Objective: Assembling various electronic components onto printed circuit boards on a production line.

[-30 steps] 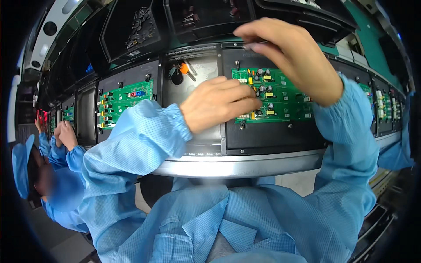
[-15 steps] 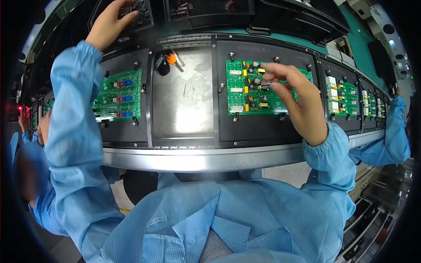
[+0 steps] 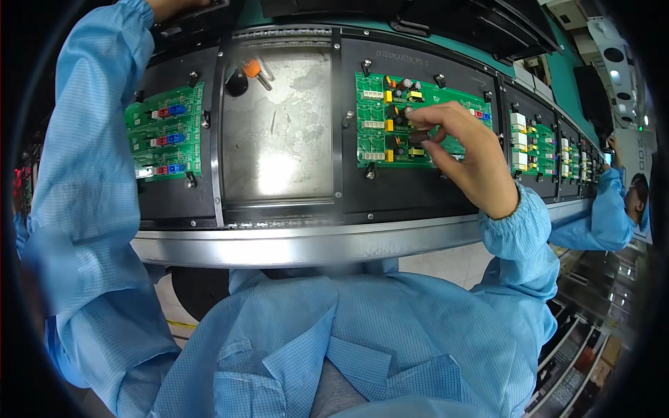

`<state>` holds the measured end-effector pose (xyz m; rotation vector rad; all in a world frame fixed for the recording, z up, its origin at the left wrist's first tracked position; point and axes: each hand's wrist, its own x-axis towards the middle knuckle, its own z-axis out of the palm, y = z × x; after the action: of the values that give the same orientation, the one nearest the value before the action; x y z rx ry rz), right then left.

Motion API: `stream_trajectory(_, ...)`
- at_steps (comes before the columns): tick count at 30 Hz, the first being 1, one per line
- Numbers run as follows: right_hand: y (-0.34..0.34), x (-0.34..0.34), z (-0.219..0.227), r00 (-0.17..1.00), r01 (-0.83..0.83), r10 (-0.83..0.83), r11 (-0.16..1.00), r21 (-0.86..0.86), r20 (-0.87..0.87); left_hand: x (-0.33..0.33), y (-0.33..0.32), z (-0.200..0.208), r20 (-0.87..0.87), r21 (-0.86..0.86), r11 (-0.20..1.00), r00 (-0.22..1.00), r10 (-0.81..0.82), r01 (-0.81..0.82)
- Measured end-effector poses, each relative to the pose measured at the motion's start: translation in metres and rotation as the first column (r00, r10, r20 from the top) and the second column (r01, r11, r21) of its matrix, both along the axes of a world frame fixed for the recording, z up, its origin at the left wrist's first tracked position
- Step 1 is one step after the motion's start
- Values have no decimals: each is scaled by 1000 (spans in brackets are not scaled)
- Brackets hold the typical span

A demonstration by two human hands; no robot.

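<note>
Right hand (image 3: 474, 164) sits right of centre in the frame, and I see its thumb and fingertips pinched around a small dark part (image 3: 419, 136). That part is over the middle of a green circuit board (image 3: 453, 96); I can't tell whether it touches. The board lies flat on a black frame (image 3: 418, 198), with white plugs (image 3: 373, 125) and yellow blocks (image 3: 389, 125) along its left side, and my view of its lower right is blocked by the hand.

Up in the top left corner, I have the left hand (image 3: 171, 7) cut off by the frame's edge near a black tray (image 3: 188, 24), so I can't tell whether it grasps anything.

Left of the middle, I see a bare metal plate (image 3: 300, 139); an orange-handled tool (image 3: 251, 68) lies at its upper left, beside a round black object (image 3: 237, 84). Further left, I make out another green board (image 3: 174, 120) carrying red and blue pieces. At the right edge, I get a co-worker in blue (image 3: 606, 219).
</note>
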<state>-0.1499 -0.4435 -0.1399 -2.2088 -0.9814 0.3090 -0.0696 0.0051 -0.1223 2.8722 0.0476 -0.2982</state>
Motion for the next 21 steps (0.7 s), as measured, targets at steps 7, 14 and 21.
stream_trajectory(7, 11, 11, -1, 964, -226, 242, 964, -140, 108, -5, 21, -6, 17, -171, 985, 1000, 14, -11)
stream_trajectory(14, 24, 16, 1, 888, -310, 385, 905, -290, 251, -18, 16, -11, 196, -59, 996, 979, -47, 60)
stream_trajectory(21, 29, 29, 22, 886, -317, 387, 908, -274, 254, -19, 24, 12, 319, 62, 992, 940, -123, 109)
